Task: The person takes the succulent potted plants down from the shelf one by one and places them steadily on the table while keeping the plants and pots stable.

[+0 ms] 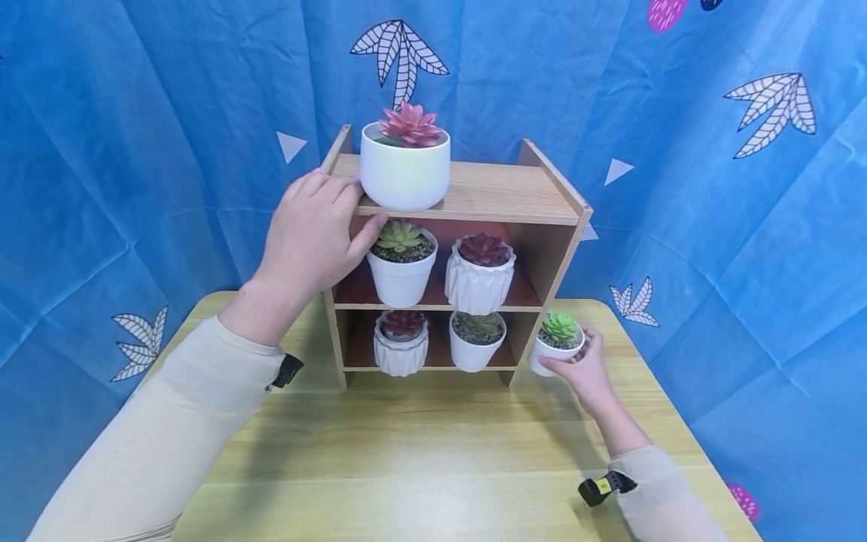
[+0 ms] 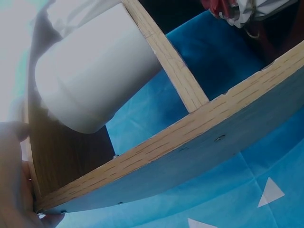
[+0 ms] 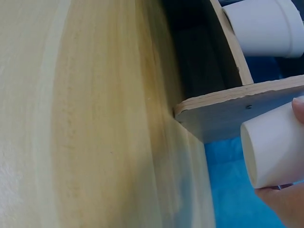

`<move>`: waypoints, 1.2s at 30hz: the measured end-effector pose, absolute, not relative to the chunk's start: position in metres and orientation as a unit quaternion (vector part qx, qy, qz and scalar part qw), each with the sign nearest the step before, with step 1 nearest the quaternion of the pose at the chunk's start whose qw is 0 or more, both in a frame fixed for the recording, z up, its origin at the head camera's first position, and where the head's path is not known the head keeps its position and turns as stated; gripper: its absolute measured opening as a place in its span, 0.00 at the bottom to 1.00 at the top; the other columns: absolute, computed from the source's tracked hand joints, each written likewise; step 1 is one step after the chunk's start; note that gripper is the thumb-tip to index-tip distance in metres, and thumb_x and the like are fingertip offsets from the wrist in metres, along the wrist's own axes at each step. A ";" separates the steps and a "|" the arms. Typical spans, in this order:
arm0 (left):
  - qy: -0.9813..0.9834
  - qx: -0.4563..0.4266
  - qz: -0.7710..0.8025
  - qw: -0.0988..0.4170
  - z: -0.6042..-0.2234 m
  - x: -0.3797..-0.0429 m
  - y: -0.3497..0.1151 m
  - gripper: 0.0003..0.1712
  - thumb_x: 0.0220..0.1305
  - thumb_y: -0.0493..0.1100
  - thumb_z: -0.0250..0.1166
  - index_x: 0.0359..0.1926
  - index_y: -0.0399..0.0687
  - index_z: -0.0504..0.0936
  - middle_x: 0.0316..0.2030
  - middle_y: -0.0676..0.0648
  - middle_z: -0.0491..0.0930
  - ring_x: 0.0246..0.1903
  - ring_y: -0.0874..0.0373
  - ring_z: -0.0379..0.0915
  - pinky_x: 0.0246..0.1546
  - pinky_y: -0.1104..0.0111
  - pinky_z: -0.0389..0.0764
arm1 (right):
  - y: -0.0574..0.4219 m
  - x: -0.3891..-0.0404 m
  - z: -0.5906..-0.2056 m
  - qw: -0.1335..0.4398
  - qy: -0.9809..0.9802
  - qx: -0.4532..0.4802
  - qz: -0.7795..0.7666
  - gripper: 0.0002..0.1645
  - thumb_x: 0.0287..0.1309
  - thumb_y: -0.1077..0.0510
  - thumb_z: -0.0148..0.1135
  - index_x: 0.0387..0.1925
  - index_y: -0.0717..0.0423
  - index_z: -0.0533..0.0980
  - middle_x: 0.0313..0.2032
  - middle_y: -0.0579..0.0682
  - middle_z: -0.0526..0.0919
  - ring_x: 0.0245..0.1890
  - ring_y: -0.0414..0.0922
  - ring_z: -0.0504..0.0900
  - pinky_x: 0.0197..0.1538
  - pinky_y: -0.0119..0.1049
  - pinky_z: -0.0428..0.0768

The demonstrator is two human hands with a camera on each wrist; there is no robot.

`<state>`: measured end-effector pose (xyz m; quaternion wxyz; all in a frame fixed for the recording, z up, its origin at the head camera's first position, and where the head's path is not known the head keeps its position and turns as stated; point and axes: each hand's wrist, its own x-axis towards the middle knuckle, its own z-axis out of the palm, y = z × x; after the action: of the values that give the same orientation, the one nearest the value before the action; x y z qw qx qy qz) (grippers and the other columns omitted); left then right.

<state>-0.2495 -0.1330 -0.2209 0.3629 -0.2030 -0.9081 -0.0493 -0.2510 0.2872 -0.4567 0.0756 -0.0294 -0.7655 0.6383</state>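
My left hand grips the upper left of a small wooden shelf, fingers over the top board and thumb below its front edge. Close by it on the top board is a wide white pot with a pink succulent. My right hand holds a small white pot with a bright green succulent, to the right of the shelf. In the right wrist view that white pot is tilted in the picture and held between thumb and fingers, near the shelf's side panel.
On the middle board stand a light green succulent and a dark red one in a ridged pot. The lowest board bears another dark red succulent and a dull green one. Blue printed cloth hangs around the wooden table.
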 end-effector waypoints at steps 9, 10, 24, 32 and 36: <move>-0.908 -0.203 -0.051 0.363 -0.221 -0.249 -0.133 0.31 0.70 0.59 0.58 0.56 0.35 0.78 0.53 0.37 0.81 0.55 0.41 0.71 0.63 0.49 0.68 | 0.288 -0.256 -0.470 0.066 -0.766 -0.041 0.638 0.62 0.49 0.70 0.73 0.74 0.57 0.41 0.70 0.62 0.58 0.68 0.53 0.64 0.62 0.26 0.70; -0.908 -0.204 -0.051 0.363 -0.221 -0.249 -0.133 0.31 0.70 0.59 0.58 0.56 0.35 0.78 0.53 0.37 0.81 0.54 0.41 0.71 0.63 0.49 0.68 | 0.287 -0.256 -0.471 0.067 -0.767 -0.041 0.637 0.62 0.49 0.69 0.74 0.74 0.57 0.41 0.70 0.62 0.58 0.68 0.53 0.65 0.62 0.26 0.70; -0.907 -0.205 -0.052 0.365 -0.221 -0.249 -0.133 0.31 0.71 0.59 0.57 0.56 0.35 0.78 0.53 0.37 0.81 0.54 0.42 0.71 0.63 0.49 0.68 | 0.285 -0.260 -0.483 0.058 -0.770 -0.048 0.634 0.61 0.48 0.69 0.74 0.72 0.58 0.42 0.68 0.65 0.62 0.66 0.54 0.66 0.62 0.28 0.70; -0.908 -0.204 -0.051 0.362 -0.221 -0.249 -0.133 0.31 0.70 0.59 0.58 0.57 0.35 0.78 0.53 0.37 0.81 0.54 0.41 0.71 0.63 0.49 0.68 | 0.283 -0.264 -0.491 0.057 -0.765 -0.047 0.640 0.60 0.48 0.69 0.73 0.72 0.58 0.43 0.67 0.66 0.61 0.64 0.55 0.68 0.54 0.20 0.72; -0.908 -0.204 -0.051 0.362 -0.221 -0.249 -0.133 0.31 0.70 0.59 0.58 0.57 0.35 0.78 0.53 0.37 0.81 0.55 0.41 0.71 0.63 0.49 0.68 | 0.283 -0.265 -0.494 0.051 -0.760 -0.045 0.647 0.60 0.49 0.70 0.73 0.72 0.58 0.42 0.67 0.66 0.61 0.64 0.55 0.68 0.54 0.21 0.72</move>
<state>-0.2494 -0.1334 -0.2211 0.3618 -0.2040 -0.9082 -0.0508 -0.2646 0.2833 -0.4936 0.0508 -0.0454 -0.7596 0.6468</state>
